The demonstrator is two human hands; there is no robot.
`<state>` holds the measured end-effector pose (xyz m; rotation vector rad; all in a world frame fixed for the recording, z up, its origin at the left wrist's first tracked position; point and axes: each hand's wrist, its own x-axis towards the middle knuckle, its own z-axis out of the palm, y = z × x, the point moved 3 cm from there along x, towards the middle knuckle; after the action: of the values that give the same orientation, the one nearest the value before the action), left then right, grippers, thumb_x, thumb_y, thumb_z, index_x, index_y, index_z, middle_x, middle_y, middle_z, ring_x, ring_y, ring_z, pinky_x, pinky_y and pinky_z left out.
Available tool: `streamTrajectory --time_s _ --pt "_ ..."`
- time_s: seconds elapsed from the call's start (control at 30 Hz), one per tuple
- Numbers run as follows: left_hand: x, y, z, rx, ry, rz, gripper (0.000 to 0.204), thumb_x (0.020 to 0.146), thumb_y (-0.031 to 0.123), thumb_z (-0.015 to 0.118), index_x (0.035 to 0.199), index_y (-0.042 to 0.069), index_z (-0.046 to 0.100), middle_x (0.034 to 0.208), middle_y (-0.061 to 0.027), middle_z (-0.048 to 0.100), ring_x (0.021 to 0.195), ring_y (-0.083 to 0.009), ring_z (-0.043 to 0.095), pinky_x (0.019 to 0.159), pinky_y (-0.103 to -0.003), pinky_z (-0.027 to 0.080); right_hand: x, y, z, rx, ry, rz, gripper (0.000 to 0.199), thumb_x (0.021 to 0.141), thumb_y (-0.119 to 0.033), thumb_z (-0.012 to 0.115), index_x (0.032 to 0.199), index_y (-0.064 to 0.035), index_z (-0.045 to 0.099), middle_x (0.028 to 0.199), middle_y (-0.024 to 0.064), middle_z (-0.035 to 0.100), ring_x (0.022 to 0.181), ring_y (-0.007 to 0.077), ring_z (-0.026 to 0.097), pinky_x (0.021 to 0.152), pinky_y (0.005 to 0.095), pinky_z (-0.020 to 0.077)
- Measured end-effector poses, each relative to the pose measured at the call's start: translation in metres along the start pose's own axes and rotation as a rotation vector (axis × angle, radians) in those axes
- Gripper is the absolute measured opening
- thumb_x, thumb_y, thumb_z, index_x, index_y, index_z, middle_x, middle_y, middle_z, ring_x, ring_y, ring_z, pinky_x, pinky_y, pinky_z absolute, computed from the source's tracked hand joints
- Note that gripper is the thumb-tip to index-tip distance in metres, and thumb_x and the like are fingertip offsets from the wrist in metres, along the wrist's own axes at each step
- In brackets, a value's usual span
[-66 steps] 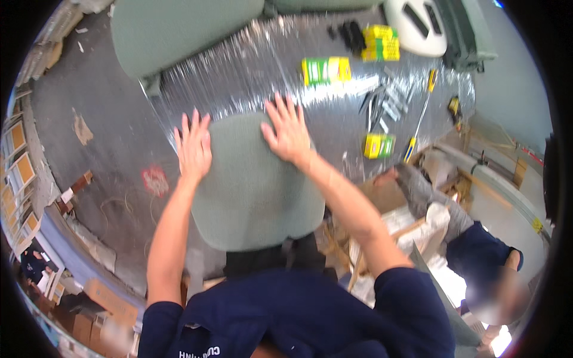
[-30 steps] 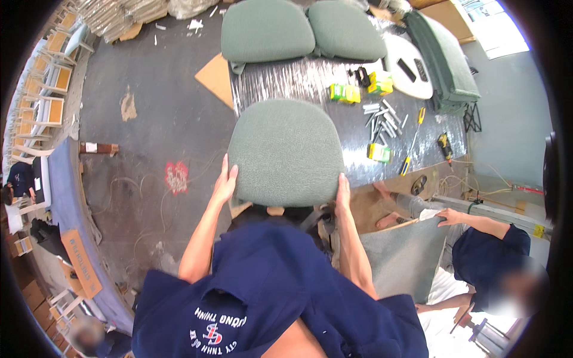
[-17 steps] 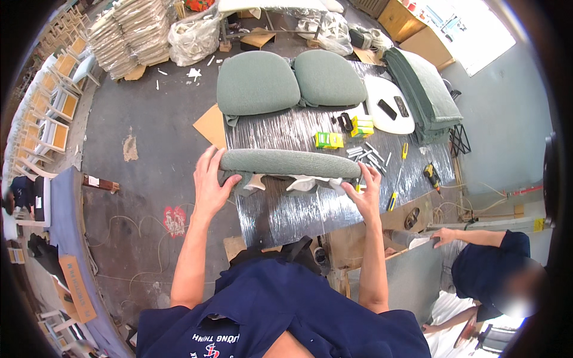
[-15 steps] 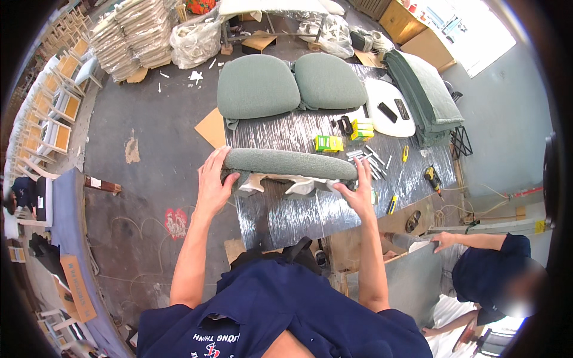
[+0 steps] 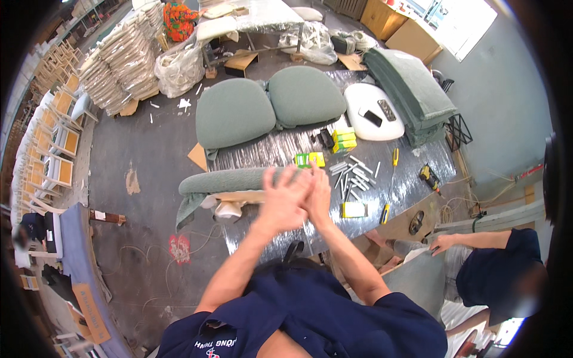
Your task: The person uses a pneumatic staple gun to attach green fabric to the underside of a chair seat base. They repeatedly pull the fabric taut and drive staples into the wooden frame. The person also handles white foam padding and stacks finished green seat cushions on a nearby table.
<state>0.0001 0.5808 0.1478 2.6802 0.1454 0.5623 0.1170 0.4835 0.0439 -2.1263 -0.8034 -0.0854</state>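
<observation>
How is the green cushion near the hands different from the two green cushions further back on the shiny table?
The near cushion shows only its thin edge and its pale underside, with fabric hanging loose at one end; the two back cushions lie flat and show their whole rounded tops. The near cushion is alone by the left hand and right hand; the back cushions sit side by side, touching. All are the same grey-green fabric.

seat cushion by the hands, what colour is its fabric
Grey-green fabric on the seat cushion, clearest in the head view.
</observation>
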Motion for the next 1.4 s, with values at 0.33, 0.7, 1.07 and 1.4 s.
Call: streamTrajectory --time_s 0.33,0.7,1.07,1.4 --pt "-0.045 -0.056 -0.077 0.012 0.264 -0.272 0.068 0.093 0.022 0.067 0.156 0.002 0.05 0.167 -0.0234 0.041 0.157 -0.046 0.032 0.129 -0.059 0.023 0.017 0.029 -0.109 -0.053 -0.339 -0.105 0.072 0.068 -0.036 0.099 0.124 -0.0053 0.065 0.128 0.0163 0.07 0.116 0.0371 0.069 0.097 0.048 0.0561" --pt "-0.03 -0.091 -0.036 -0.332 0.178 -0.337 0.054 0.1 0.014 0.066 0.152 0.002 0.057 0.175 -0.0259 0.029 0.161 -0.0415 0.031 0.128 -0.049 0.03 0.111 0.048 -0.091 0.58 -0.14 0.352 0.051 0.081 -0.013 0.091 0.127 0.0014 0.074 0.112 0.0076 0.081 0.096 0.0135 0.074 0.089 0.0303 0.0578" --pt "-0.487 -0.196 0.089 -0.224 -0.811 -0.953 0.037 0.104 0.031 0.051 0.096 0.001 0.069 0.105 -0.0287 0.07 0.099 -0.05 0.065 0.084 -0.054 0.053 0.323 0.119 0.038 1.688 0.045 0.558 0.041 0.099 -0.025 0.077 0.134 -0.0082 0.064 0.133 0.0065 0.071 0.126 0.0236 0.066 0.112 0.0454 0.0501" --pt "-0.48 -0.145 0.073 -0.519 -0.778 -1.697 0.026 0.105 0.025 0.058 0.105 0.003 0.07 0.093 -0.0188 0.071 0.081 -0.0355 0.067 0.07 -0.044 0.055 0.351 0.311 0.199 1.32 0.102 0.963 0.06 0.095 -0.034 0.08 0.144 -0.0101 0.055 0.143 0.0121 0.063 0.126 0.0371 0.064 0.102 0.0612 0.0543"
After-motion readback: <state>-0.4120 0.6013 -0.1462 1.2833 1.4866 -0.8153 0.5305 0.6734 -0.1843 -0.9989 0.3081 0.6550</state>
